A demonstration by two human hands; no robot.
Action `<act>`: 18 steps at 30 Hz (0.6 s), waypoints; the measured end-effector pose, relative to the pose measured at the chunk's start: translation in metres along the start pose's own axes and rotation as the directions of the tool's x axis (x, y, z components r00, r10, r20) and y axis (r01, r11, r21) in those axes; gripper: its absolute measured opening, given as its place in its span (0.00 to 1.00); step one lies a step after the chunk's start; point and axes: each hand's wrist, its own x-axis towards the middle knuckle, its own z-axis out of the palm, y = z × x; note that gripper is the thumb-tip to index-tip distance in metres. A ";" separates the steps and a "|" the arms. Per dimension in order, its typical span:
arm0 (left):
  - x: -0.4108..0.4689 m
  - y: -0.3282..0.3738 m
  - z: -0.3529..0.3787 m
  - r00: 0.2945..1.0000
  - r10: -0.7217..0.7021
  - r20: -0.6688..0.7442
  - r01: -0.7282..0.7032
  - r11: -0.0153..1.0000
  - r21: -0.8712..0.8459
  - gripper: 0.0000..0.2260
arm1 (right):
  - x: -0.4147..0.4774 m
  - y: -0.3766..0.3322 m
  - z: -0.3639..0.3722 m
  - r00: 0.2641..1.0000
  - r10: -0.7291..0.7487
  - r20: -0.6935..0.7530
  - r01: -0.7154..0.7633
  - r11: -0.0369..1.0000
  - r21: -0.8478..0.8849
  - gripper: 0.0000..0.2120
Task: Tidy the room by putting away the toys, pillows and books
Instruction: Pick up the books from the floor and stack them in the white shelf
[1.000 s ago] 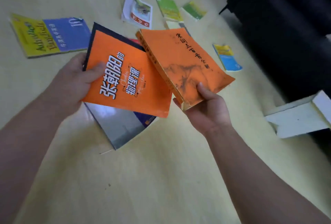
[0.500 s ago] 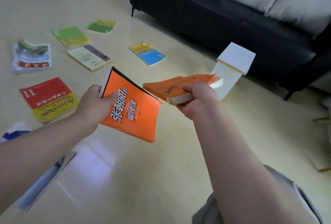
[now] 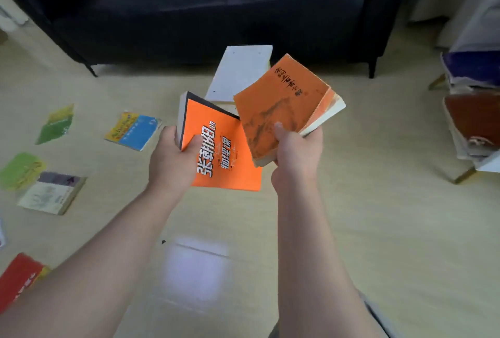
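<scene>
left hand (image 3: 173,160) grips bright orange book (image 3: 224,159); right hand (image 3: 296,152) grips worn orange book (image 3: 284,105).

our left hand (image 3: 173,160) grips bright orange book (image 3: 216,132), thumb on cover | our right hand (image 3: 297,153) grips worn orange book (image 3: 286,94), thumb on cover | both forearms extended

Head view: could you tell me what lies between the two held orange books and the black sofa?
In the head view, a white stool-like object stands there, its near end hidden behind the thicker orange book.
</scene>
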 end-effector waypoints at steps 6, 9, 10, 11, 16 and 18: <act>0.016 0.079 0.080 0.952 0.231 0.201 -0.274 0.935 0.225 0.11 | 0.069 -0.035 -0.063 0.930 -0.124 -0.346 0.127 0.992 -0.013 0.15; 0.012 0.101 0.113 0.919 0.272 0.286 -0.355 0.887 0.295 0.12 | 0.096 -0.044 -0.102 0.909 -0.130 -0.396 0.118 0.992 -0.053 0.15; 0.011 0.112 0.122 0.907 0.275 0.319 -0.372 0.878 0.300 0.12 | 0.103 -0.049 -0.117 0.909 -0.137 -0.393 0.112 0.990 -0.087 0.15; 0.012 0.124 0.132 0.891 0.283 0.355 -0.393 0.872 0.291 0.11 | 0.110 -0.057 -0.133 0.909 -0.159 -0.386 0.119 0.985 -0.125 0.16; -0.010 0.197 0.173 0.808 0.346 0.477 -0.499 0.832 0.243 0.10 | 0.127 -0.097 -0.222 0.892 -0.346 -0.292 0.188 0.870 -0.457 0.16; -0.023 0.219 0.182 0.767 0.353 0.536 -0.523 0.828 0.203 0.10 | 0.123 -0.102 -0.250 0.899 -0.353 -0.259 0.180 0.837 -0.517 0.17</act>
